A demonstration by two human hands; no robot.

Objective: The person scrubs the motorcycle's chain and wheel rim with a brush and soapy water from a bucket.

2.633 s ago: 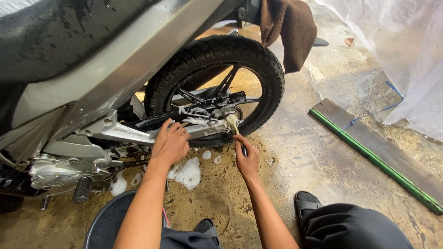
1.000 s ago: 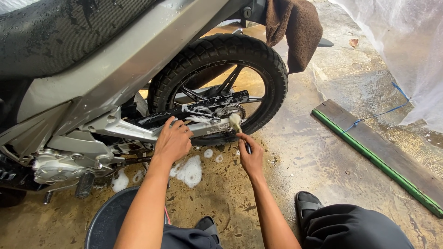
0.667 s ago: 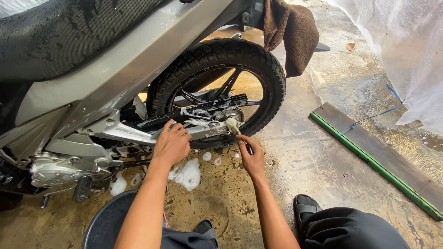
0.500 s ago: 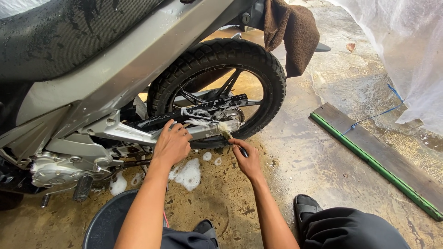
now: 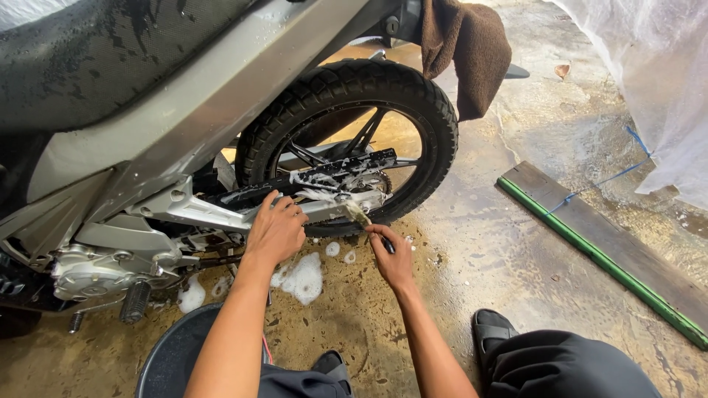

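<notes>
A grey motorcycle (image 5: 184, 103) fills the upper left, its rear wheel (image 5: 354, 140) at the centre. My left hand (image 5: 274, 230) grips the silver swingarm (image 5: 199, 210) just ahead of the wheel. My right hand (image 5: 391, 254) holds a small brush (image 5: 363, 218) whose bristle head touches the soapy rear end of the swingarm under the black chain guard (image 5: 324, 173). White foam clings to the chain guard and hub.
Foam patches (image 5: 302, 276) lie on the wet concrete floor. A dark round bucket (image 5: 177, 361) sits at my knees. A brown cloth (image 5: 464, 51) hangs off the bike's tail. A green-edged wooden plank (image 5: 597, 243) and a plastic sheet (image 5: 649, 81) are on the right. My sandal (image 5: 493, 332) is at bottom right.
My right hand has shifted the brush slightly left and down along the swingarm end, in small scrubbing strokes. My left hand stays on the swingarm.
</notes>
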